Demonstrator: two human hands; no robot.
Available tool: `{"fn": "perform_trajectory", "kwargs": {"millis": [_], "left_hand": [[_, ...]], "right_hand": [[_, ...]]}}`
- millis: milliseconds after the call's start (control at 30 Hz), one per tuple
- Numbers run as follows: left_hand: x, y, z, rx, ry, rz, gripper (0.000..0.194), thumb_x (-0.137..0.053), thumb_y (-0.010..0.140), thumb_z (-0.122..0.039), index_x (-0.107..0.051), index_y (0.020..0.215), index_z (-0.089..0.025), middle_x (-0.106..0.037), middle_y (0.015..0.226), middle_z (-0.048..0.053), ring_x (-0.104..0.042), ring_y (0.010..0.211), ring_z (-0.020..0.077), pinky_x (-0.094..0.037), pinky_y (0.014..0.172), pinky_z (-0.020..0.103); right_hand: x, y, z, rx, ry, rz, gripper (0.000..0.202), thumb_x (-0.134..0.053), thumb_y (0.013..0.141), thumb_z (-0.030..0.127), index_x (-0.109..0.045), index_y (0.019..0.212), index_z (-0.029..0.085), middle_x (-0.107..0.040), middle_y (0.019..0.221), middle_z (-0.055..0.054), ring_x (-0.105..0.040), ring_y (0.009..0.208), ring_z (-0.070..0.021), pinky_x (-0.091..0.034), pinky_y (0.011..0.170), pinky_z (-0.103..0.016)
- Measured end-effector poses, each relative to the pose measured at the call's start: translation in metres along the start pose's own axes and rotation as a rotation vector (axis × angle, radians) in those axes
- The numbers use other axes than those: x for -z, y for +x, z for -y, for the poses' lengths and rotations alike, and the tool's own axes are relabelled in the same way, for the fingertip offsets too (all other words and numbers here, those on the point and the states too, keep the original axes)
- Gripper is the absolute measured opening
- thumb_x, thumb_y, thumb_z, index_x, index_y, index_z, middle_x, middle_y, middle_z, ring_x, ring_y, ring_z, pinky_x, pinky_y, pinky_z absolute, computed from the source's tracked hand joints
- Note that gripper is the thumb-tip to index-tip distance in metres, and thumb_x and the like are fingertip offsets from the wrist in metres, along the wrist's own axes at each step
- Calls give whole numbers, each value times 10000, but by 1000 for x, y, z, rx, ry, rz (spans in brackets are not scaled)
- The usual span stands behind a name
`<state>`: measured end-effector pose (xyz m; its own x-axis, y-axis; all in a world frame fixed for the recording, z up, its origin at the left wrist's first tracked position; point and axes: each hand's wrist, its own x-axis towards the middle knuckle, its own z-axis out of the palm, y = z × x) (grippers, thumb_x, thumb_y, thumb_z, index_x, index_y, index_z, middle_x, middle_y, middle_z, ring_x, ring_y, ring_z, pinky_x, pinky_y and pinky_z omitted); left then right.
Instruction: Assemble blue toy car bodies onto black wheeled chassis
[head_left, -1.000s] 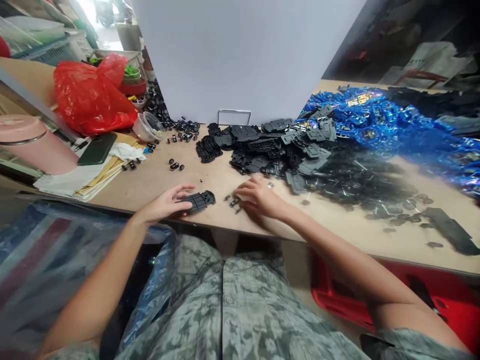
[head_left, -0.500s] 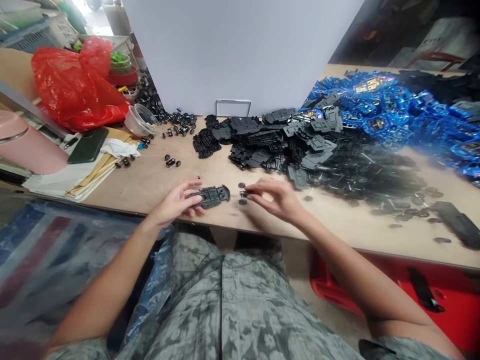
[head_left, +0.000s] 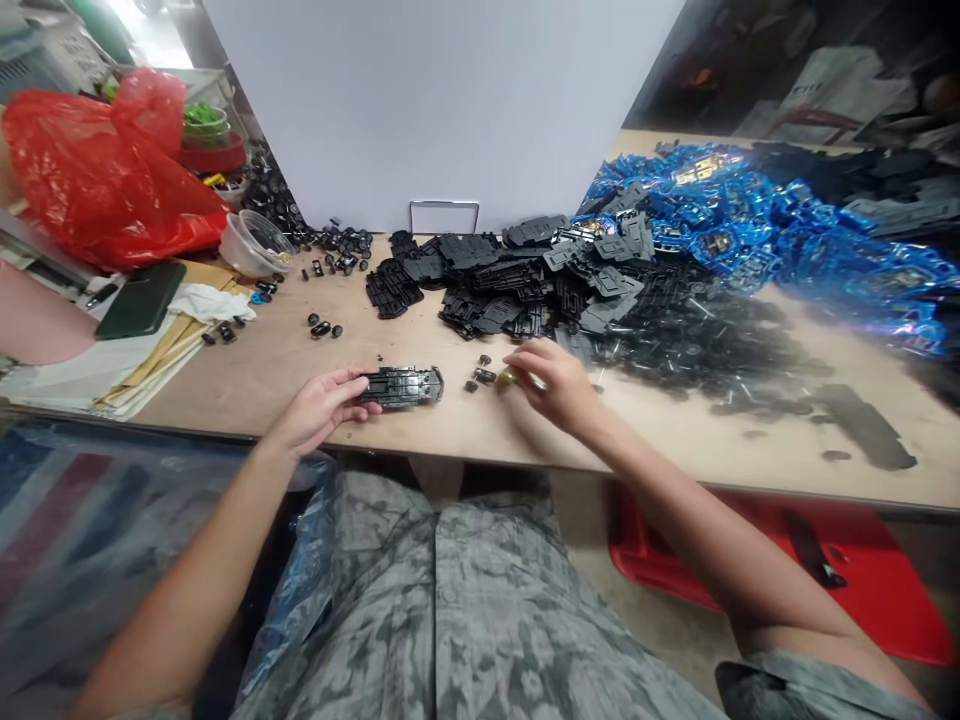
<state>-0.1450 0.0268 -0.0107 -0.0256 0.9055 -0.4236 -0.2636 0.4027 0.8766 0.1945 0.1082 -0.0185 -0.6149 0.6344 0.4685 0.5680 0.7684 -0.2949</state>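
My left hand [head_left: 319, 408] is closed on a black plastic toy car chassis [head_left: 406, 386], held just above the table near its front edge, thumb on top and fingers under its left end. To its right, a small wheel-and-axle set [head_left: 484, 375] with black wheels lies loose on the table, apart from both hands. Just right of the wheel set is my right hand [head_left: 553, 382], its fingers bent together. A small, blurred yellowish thing [head_left: 506, 379] shows at those fingertips; I cannot make out what it is.
A heap of black chassis [head_left: 502, 280] lies at the back, beside a pile of axles and wheels [head_left: 697, 340] and shiny blue car bodies [head_left: 750, 215]. On the left are loose wheel sets [head_left: 324, 328], a clear tub [head_left: 255, 245], a phone [head_left: 141, 300] and a red bag [head_left: 105, 175].
My right hand has let go of the wheel set and drawn back slightly to the right. The wheel set now lies turned on the table. The chassis in my left hand has tilted.
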Motion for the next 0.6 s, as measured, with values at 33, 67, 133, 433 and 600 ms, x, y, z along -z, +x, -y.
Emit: {"fn": "perform_trajectory", "kwargs": {"millis": [33,67,133,433,600], "left_hand": [[0,1,1,3,12,5,218,-801,809,-187,-722,987,-90,-764,905,93,-739,654,148,-555,523,174],[1,2,2,5,23,13,217,-802,813,-203,-722,981,-91,-767,908,95,-743,663,153,-564,533,179],[2,2,3,9,37,28,219,-810,816,-231,-717,956,-92,-771,895,95,-748,674,157,-571,545,181],[-5,0,2,56,44,82,187,-792,841,-263,-702,878,-103,-774,812,99,-746,660,159,-548,521,167],[-4,5,2,54,-45,51,150,-792,831,-207,-678,853,-111,-774,831,90,-761,669,174,-573,539,189]], "right_hand": [[-2,5,2,-15,-55,58,225,-519,1010,213,-728,937,177,-699,945,-119,-583,866,-231,-483,746,-372],[-4,10,5,-27,-117,118,225,-543,1002,244,-725,893,168,-695,917,-120,-559,851,-237,-454,743,-378],[-13,16,10,-44,-235,209,202,-612,965,278,-719,846,155,-689,882,-125,-521,854,-252,-406,743,-388],[-22,1,9,247,-213,-24,263,-484,997,107,-701,1129,175,-705,961,-107,-578,862,-239,-521,889,-504],[-11,-42,21,476,-98,41,374,-522,991,85,-608,1343,175,-719,1142,-125,-668,1063,-255,-544,1047,-568]]}}
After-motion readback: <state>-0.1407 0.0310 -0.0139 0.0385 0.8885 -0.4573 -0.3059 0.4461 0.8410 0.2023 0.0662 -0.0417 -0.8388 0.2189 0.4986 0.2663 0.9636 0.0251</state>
